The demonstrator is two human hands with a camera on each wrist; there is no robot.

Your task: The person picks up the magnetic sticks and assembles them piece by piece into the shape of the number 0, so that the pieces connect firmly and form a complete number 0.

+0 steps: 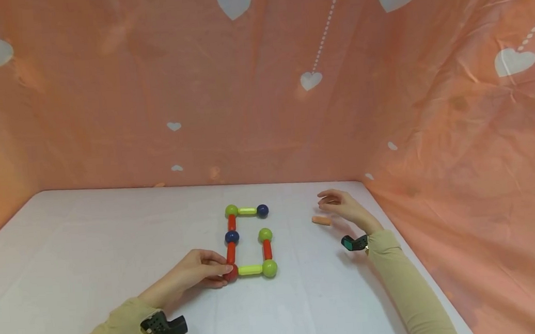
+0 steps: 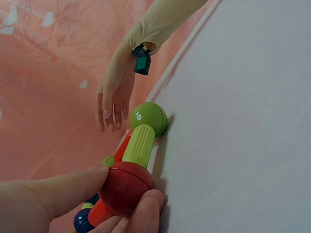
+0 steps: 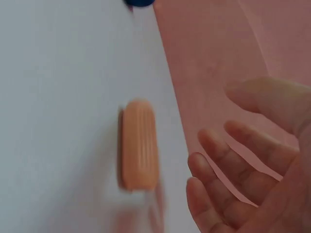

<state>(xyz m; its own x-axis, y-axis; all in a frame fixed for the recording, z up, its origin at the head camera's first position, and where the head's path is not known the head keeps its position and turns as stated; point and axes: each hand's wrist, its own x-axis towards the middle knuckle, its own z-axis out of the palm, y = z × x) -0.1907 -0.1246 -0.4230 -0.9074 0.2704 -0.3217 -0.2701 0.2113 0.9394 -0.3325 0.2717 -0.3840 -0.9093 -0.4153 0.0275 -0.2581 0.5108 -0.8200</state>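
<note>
My left hand (image 1: 200, 269) pinches a red ball (image 2: 127, 189) between thumb and fingers. That ball is the near-left corner of a figure of balls and ribbed rods lying on the white table. From it a yellow-green rod (image 1: 250, 270) runs to a green ball (image 1: 270, 268), where a red rod (image 1: 267, 249) leads to another green ball (image 1: 265, 234). Up the left side stand red rods, a blue ball (image 1: 232, 236) and a green ball (image 1: 231, 210). My right hand (image 1: 345, 209) hovers, holding nothing, beside a loose orange rod (image 3: 140, 145), fingers loosely bent.
The white table (image 1: 114, 234) carries the figure near its middle. A blue ball (image 1: 262, 211) ends the figure's top arm. Behind and to the right hangs an orange curtain (image 1: 473, 173) with pale hearts, close to the table's edge. Each wrist wears a black camera.
</note>
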